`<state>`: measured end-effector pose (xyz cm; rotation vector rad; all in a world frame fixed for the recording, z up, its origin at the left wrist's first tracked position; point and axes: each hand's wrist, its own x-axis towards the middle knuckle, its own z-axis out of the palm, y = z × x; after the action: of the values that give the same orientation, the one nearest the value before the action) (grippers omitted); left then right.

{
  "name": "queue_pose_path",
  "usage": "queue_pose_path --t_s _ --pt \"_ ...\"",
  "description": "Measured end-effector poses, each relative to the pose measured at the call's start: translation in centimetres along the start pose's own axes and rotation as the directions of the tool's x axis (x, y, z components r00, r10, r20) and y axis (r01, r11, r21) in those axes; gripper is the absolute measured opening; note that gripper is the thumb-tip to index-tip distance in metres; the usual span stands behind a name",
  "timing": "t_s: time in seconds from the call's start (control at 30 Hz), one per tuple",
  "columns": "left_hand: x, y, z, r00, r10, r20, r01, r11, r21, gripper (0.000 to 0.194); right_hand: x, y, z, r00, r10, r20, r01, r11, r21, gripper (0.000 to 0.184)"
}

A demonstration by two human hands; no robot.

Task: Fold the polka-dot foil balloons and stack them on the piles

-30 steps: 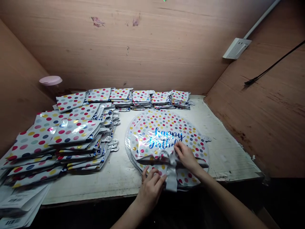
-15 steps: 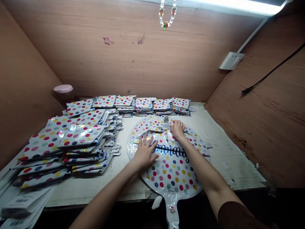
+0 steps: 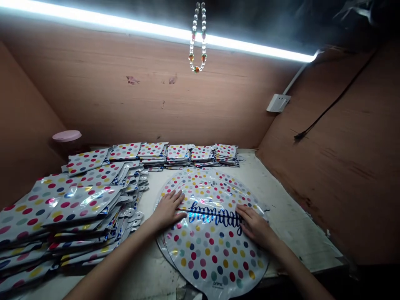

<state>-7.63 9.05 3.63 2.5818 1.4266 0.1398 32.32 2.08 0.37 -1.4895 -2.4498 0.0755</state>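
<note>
A round foil balloon (image 3: 215, 254) with coloured dots and blue script lettering lies flat on the table, over at least one more dotted balloon (image 3: 161, 246) whose edge shows at the left. Across the lettering runs a thin dark rod-like line (image 3: 214, 214); I cannot tell whether it is a rod or a fold. My left hand (image 3: 168, 210) rests on the balloon at the line's left end, fingers stretched out and thumb near the line. My right hand (image 3: 254, 223) lies at the right end, fingers extended over the lettering. The balloon's neck runs out of view at the bottom.
Folded dotted balloons are stacked in a big pile (image 3: 84, 208) at the left and in a row (image 3: 178, 154) along the back. Behind the pile stands a pink-lidded container (image 3: 66, 136). A bead string (image 3: 196, 68) hangs overhead; a cable (image 3: 331, 106) hangs at the right.
My right hand has moved from the balloon's top edge down to the line's right end. My left hand has shifted left. The raised upper part now lies flatter. The view has tilted upward.
</note>
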Motion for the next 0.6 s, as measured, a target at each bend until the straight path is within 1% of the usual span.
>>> queue_pose_path --t_s 0.07,0.13,0.17,0.27,0.33,0.47,0.53,0.57,0.6 --pt "0.2 -1.0 -1.1 0.996 0.085 -0.02 -0.086 0.996 -0.023 0.063 0.6 1.2 -0.6 0.999 -0.02 -0.042 0.021 1.0 0.012 0.049" --pt "0.4 -2.0 -2.0 0.988 0.148 -0.038 -0.15 0.986 -0.067 0.054 1.3 2.4 -1.3 0.997 0.015 -0.076 -0.009 0.997 0.077 0.045" --pt "0.6 -2.5 -2.2 0.988 0.151 -0.042 -0.155 0.983 -0.098 0.054 1.6 3.1 -1.6 0.996 0.041 -0.085 -0.029 0.99 0.135 0.043" --pt "1.0 -4.0 -2.2 0.997 0.072 -0.029 -0.077 0.972 -0.223 0.055 2.0 4.5 -2.4 0.992 0.11 -0.061 -0.085 0.944 0.318 0.042" --pt "0.8 -4.9 -2.2 0.999 0.024 -0.026 -0.03 0.96 -0.277 0.055 1.6 4.7 -2.5 0.991 0.125 -0.043 -0.099 0.915 0.39 0.046" --pt "-1.4 -6.1 -3.2 0.998 -0.06 -0.005 0.055 0.935 -0.351 0.047 0.3 3.3 -2.0 0.999 0.039 -0.024 -0.022 0.871 0.491 0.05" --pt "-2.7 -6.0 -3.8 0.996 -0.084 0.004 0.076 0.885 -0.459 0.041 -0.1 2.7 -1.7 0.999 0.036 0.003 -0.031 0.815 0.579 0.043" --pt "-3.1 -5.7 -3.9 0.995 -0.098 0.009 0.088 0.853 -0.515 0.038 -0.1 2.6 -1.6 0.997 0.075 0.013 -0.067 0.776 0.628 0.038" --pt "-3.2 -5.3 -3.9 0.992 -0.122 0.015 0.11 0.822 -0.559 0.035 0.0 2.6 -1.5 0.99 0.141 0.014 -0.114 0.733 0.67 0.031"
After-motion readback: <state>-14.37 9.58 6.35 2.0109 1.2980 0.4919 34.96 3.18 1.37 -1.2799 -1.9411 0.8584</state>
